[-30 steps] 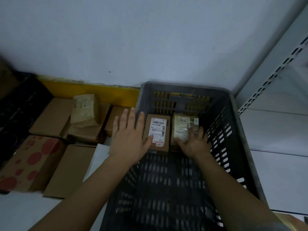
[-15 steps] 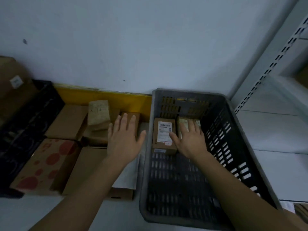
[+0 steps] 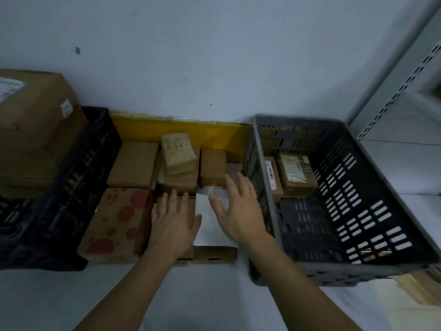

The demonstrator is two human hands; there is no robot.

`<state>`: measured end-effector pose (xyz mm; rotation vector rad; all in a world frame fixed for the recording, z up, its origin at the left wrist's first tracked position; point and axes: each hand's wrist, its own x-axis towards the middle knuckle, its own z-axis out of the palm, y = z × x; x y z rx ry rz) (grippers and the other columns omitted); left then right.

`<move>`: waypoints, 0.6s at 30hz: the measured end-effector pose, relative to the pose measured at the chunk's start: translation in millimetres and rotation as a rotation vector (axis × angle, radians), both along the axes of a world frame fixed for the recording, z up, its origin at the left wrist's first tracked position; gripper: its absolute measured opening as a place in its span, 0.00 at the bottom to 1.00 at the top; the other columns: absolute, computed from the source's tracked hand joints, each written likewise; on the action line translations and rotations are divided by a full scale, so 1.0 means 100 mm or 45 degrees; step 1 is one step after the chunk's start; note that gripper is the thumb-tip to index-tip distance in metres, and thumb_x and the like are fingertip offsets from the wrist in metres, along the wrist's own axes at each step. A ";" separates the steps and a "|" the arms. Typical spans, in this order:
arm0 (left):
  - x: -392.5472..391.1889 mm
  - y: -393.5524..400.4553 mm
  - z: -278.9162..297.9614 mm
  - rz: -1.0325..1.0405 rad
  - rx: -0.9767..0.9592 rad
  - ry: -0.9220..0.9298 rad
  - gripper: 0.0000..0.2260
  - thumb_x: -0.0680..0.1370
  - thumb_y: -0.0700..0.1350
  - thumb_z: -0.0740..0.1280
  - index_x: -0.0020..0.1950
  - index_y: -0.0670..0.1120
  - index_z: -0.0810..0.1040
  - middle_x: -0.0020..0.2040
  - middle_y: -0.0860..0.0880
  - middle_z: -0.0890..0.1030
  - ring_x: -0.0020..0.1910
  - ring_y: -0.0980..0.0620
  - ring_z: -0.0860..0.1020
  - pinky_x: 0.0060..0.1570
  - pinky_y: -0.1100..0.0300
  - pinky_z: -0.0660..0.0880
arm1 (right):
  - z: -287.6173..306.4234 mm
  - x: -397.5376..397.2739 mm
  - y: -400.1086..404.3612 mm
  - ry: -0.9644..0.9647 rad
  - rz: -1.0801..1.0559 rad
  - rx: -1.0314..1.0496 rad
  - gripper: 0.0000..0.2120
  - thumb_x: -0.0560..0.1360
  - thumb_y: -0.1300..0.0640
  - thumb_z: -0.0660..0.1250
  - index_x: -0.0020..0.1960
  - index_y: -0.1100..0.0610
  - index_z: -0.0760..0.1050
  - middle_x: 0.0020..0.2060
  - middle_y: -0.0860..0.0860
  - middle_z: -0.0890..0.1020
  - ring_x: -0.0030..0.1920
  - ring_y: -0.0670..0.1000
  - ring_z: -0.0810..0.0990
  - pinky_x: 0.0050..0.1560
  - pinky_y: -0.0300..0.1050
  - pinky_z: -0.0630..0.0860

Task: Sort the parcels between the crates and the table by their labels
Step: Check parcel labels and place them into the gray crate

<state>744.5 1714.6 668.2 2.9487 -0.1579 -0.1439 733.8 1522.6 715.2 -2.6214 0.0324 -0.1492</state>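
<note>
Far left: black crate [image 3: 71,187] with big cardboard boxes [image 3: 31,130] stacked in it. Next, a cluster of parcels on the white bench [image 3: 47,302]: red-dotted box [image 3: 117,223], plain brown boxes [image 3: 133,163], small taped parcel [image 3: 177,151] on top of one. Left hand [image 3: 173,223] flat over a brown box, grip released, fingers straight, holding nothing. Right hand [image 3: 238,211] above the white-topped parcel [image 3: 212,225], fingers spread, released too; contact unclear. Right: grey crate [image 3: 358,268], two labelled parcels [image 3: 296,173] at its far end.
</note>
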 end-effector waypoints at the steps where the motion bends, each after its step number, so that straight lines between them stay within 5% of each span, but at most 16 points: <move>1: -0.02 0.04 -0.04 -0.007 0.008 0.014 0.38 0.80 0.68 0.44 0.87 0.50 0.55 0.86 0.41 0.57 0.85 0.39 0.53 0.82 0.38 0.54 | -0.15 -0.01 0.03 0.060 -0.018 -0.002 0.38 0.83 0.30 0.54 0.87 0.49 0.55 0.86 0.56 0.53 0.86 0.58 0.48 0.83 0.58 0.55; 5: -0.09 0.12 -0.20 -0.014 -0.013 0.074 0.39 0.79 0.68 0.44 0.85 0.48 0.62 0.83 0.38 0.65 0.82 0.37 0.62 0.80 0.37 0.60 | -0.77 -0.06 0.01 0.380 -0.172 -0.062 0.39 0.83 0.31 0.55 0.87 0.49 0.51 0.86 0.56 0.51 0.85 0.60 0.51 0.83 0.58 0.57; 15: -0.12 0.05 -0.37 -0.029 0.030 0.188 0.37 0.81 0.66 0.45 0.87 0.49 0.53 0.86 0.42 0.57 0.84 0.39 0.56 0.82 0.43 0.54 | -1.67 0.02 -0.12 0.795 -0.216 -0.092 0.45 0.82 0.32 0.60 0.87 0.48 0.41 0.86 0.59 0.45 0.84 0.66 0.50 0.82 0.63 0.60; 18: -0.13 0.02 -0.44 -0.029 0.027 0.208 0.37 0.81 0.66 0.46 0.87 0.49 0.53 0.86 0.42 0.57 0.84 0.40 0.56 0.82 0.42 0.55 | -1.80 0.01 -0.14 0.880 -0.202 -0.031 0.44 0.83 0.34 0.62 0.87 0.47 0.42 0.84 0.60 0.53 0.83 0.65 0.57 0.79 0.61 0.64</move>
